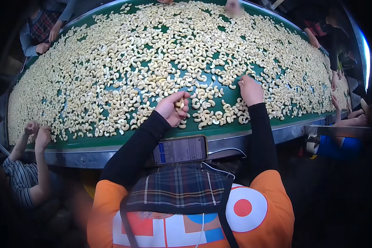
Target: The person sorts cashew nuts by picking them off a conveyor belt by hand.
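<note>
A wide layer of pale cashews point(124, 70) lies over a green conveyor surface point(231, 96). My left hand point(169, 109) is turned palm up near the front edge, its fingers curled around a few cashew kernels point(180, 103). Further right, my right hand point(252, 91) reaches down over a thinned patch of the green surface. Its thumb and fingertips are pinched together beside some kernels; whatever is between them is too small to make out.
A phone point(181, 149) with a lit screen and a white cable point(227, 150) lies at the metal front rail point(87, 159). Other people's hands work at the left point(39, 134), far left point(43, 47), far side point(234, 9) and right point(335, 103).
</note>
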A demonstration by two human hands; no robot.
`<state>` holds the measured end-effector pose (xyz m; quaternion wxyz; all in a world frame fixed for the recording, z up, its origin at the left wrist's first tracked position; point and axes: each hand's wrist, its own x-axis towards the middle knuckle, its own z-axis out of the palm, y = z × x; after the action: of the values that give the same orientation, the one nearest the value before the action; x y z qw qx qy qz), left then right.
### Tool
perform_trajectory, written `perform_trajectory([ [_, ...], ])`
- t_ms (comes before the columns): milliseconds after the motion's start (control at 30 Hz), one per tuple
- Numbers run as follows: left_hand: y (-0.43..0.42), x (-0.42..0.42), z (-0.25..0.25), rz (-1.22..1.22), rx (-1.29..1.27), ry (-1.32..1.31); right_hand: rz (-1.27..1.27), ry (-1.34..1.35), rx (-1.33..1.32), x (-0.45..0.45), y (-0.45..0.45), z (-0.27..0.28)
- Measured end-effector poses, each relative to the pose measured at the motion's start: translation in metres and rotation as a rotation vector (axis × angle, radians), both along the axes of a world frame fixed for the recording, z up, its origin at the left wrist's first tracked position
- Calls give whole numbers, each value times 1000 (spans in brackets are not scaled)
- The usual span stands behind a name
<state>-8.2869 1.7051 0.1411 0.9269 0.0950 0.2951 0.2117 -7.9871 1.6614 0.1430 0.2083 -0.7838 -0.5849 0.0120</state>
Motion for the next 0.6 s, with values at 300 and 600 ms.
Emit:
perform_trajectory([
  [300,2,-69,0,69,25,15,-35,649,-5,25,32,-3],
  [600,5,-106,1,91,48,37,174,6,-24,37,60,-30],
])
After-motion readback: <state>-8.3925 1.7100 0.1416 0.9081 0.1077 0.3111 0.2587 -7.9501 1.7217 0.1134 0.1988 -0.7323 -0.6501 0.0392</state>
